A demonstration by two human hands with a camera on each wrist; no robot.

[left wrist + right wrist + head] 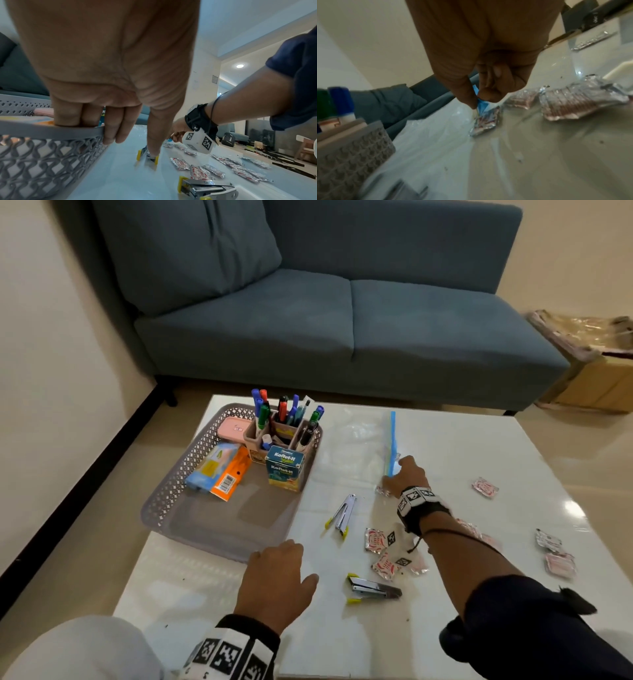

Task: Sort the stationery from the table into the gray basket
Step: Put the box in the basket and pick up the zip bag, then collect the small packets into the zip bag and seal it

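Pinching: your right hand [406,475] has thumb and fingers [489,93] closed on the near end of the blue ruler [392,440], which lies on the table [445,446] and runs away from that hand toward the sofa [342,320].
Resting: your left hand [277,577] lies with fingers [68,116] curled over the near rim of the basket [219,529]; its thumb [157,135] points straight down beside the rim, and whether it touches the table cannot be told.
Basket: gray, lattice-walled, just ahead of your left hand, well left of your right.
Basket contents: pen holder [274,436] full of markers at the far side; Koflet-H box [284,470] in front of it; pink case [234,428] at the far left; blue pack [212,467] and orange pack [231,474] lying flat.
Open stapler [342,513]: on the table between your two hands, just right of the basket.
Second stapler [373,589]: on the table, near and right of your left hand, under your right forearm's line.
Foil sachets [380,549]: scattered under and to the right of your right wrist; one [485,123] lies just below the pinching fingertips, touching the ruler's end or nearly so.
Wrist bands: marker-printed, one on each wrist.
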